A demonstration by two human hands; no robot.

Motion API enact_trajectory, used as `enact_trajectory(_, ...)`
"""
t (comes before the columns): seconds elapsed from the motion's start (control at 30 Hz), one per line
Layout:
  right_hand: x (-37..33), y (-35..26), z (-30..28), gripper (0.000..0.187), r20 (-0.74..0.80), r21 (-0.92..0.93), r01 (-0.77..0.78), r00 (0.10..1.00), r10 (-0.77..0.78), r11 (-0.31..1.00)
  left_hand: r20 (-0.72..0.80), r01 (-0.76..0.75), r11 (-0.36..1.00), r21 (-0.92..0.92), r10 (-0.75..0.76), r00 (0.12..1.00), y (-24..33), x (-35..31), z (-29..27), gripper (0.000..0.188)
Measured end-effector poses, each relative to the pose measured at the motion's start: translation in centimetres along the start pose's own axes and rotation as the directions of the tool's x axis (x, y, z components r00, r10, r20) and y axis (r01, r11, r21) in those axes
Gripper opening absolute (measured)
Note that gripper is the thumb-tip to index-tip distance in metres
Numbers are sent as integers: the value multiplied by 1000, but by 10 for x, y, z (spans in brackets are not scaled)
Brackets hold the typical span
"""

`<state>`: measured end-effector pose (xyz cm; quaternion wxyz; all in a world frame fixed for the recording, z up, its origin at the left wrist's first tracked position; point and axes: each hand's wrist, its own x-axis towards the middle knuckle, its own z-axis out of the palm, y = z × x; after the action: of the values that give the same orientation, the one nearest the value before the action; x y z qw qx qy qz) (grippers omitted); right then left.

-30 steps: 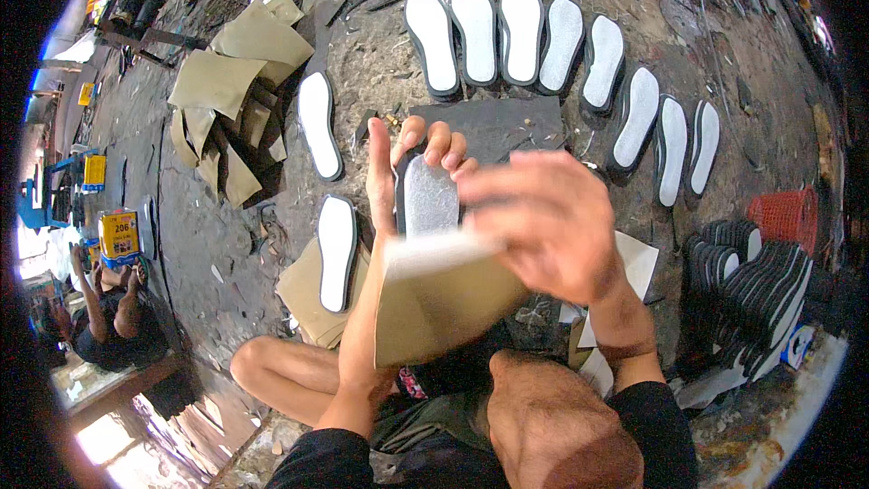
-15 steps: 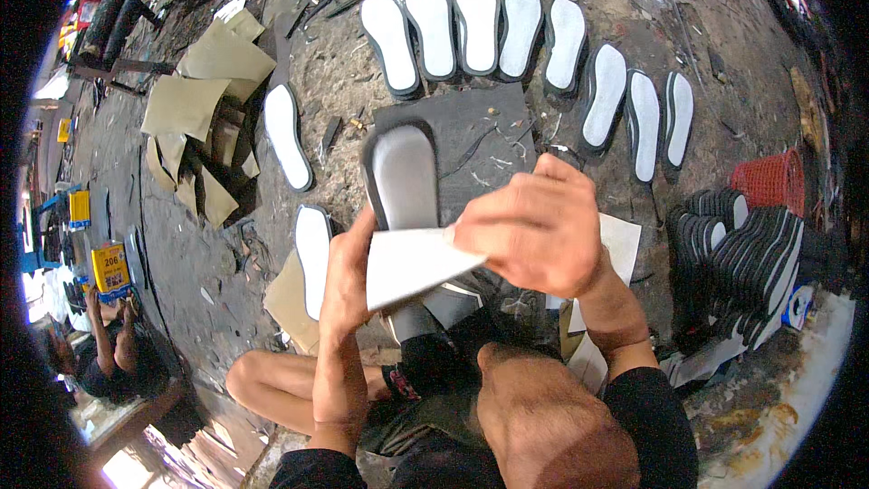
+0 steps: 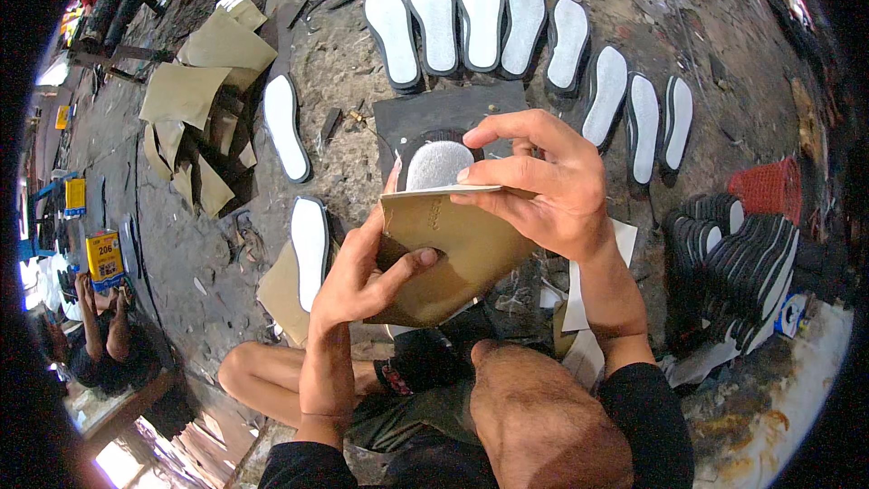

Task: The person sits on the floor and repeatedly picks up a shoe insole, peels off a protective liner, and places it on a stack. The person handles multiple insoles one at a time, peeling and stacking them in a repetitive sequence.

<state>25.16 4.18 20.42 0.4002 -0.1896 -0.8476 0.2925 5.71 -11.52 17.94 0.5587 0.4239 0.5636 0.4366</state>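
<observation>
Before my chest, my left hand is closed around the left side of a tan sheet, its thumb lying across the tan face. My right hand pinches the sheet's far right edge between thumb and fingers, with the index finger raised and curved above it. Past that edge shows the rounded end of a shoe sole, whitish on top with a dark rim. The sheet hides the rest of the sole, and left fingertips show beside it. A dark square mat lies on the floor beyond.
Several white-topped soles stand in an arc ahead. Tan sheet scraps pile up at left. Stacked soles and a red basket are at right. Another person sits at far left, near a yellow-blue tin.
The sheet, which showed white over a grey-faced sole, now turns its tan side up. My right hand, blurred before, has moved up and grips the sheet's far edge; the sole's visible end looks whitish.
</observation>
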Motion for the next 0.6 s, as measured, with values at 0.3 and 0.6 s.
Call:
enact_trajectory(0.3,-4,6,1,22,-7,6,22,1000,-22,1000,-19,-83,988,130,86,996,-9,4,3,65)
enact_trajectory(0.6,-6,8,9,20,-11,5,-78,997,78,997,-62,-105,992,72,109,992,-14,0,6,79)
